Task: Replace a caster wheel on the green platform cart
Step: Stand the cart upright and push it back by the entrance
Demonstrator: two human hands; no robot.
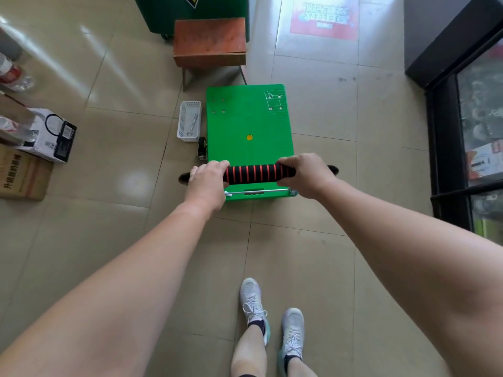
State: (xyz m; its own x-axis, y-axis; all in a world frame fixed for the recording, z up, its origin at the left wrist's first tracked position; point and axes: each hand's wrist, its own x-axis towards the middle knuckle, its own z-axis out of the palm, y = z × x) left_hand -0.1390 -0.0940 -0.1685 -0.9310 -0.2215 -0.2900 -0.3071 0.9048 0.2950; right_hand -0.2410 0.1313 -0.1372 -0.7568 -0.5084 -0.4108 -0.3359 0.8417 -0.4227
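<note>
Nearest the camera, two white shoes (254, 306) are seen on the tiled floor (313, 254), below two bare forearms stretched forward. The foam-covered handle (257, 173), black with red stripes, is gripped at both ends: the fingers of the left hand (206, 180) are curled over its left end, and those of the right hand (302, 174) are wrapped round its right end. Beyond the handle the green platform cart (250, 118) is seen standing on the floor with its deck up, a yellow disc (249, 137) set at the deck's middle. A loose caster wheel (202, 148) is seen on the floor just beside the cart's left edge, near the left hand. Just past it a white perforated basket (183, 123) is placed along the same edge, with a wrench (193, 123) lying inside. Farther off, a brown wooden stool (209, 40) is found near the cart's far end, in front of a dark green cabinet (190, 9). Cardboard boxes (23, 175) are seen at the far left and a glass-fronted cooler (462, 118) at the right
</note>
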